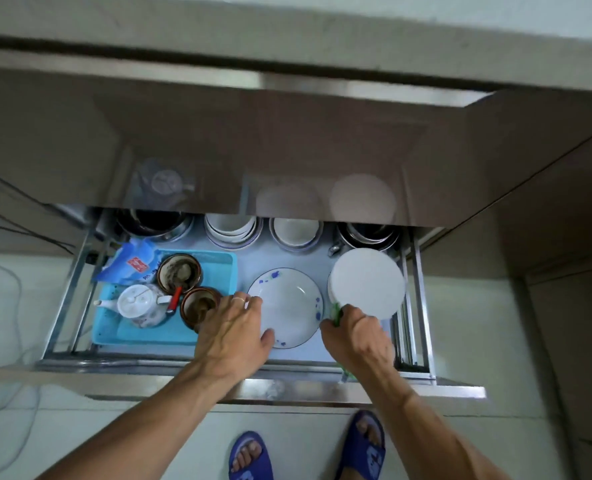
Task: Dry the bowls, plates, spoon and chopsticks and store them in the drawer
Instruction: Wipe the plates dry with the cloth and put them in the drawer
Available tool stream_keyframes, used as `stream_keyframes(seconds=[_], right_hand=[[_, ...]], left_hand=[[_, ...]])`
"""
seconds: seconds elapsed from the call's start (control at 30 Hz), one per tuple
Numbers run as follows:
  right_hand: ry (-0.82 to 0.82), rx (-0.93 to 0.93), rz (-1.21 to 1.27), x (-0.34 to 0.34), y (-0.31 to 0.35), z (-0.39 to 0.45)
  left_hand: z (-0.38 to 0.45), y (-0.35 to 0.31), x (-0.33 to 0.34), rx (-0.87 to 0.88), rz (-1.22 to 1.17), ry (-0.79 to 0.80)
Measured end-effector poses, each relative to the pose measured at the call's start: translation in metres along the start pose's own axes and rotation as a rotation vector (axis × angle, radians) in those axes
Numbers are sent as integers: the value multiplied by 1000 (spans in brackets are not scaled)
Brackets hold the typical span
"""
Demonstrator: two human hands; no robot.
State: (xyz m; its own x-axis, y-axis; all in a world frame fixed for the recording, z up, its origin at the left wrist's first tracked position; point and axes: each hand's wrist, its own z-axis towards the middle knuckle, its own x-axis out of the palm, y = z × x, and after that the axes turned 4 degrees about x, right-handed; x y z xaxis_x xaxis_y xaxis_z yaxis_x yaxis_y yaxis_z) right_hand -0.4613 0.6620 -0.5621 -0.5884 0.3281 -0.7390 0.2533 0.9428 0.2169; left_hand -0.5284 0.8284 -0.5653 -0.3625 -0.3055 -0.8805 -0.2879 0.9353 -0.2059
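left grip point(239, 323) clasps flowered plate point(287, 306) by its rim in the drawer point(142, 365), right grip point(357, 336) clutches white plate point(367, 282) and cloth point(336, 313).

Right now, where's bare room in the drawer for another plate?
Bare drawer floor between the bowl stacks and the flowered plate, plus a thin strip nearer than that plate. The blue tray is bare in front of the teapot. Crowded: back row, tray's middle, right side by the white plate.
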Motion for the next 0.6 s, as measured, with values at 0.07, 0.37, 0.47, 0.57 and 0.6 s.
stream_keyframes(seconds=[0.07,0.37,0.47,0.57,0.6], right_hand=[[-41,-19,23,-29,3,-26],[-137,-98,144,-181,18,-124],[-139,-102,223,-218,22,-141],[-140,-125,283,-259,27,-154],[-141,-146,298,-277,30,-158]], left_hand=[[-20,-11,-31,29,-7,-48],[-85,-63,-159,83,-33,-322],[-100,-87,-195,86,-85,-392],[-107,-112,-231,38,-176,-405],[-108,-121,-247,35,-204,-427]])
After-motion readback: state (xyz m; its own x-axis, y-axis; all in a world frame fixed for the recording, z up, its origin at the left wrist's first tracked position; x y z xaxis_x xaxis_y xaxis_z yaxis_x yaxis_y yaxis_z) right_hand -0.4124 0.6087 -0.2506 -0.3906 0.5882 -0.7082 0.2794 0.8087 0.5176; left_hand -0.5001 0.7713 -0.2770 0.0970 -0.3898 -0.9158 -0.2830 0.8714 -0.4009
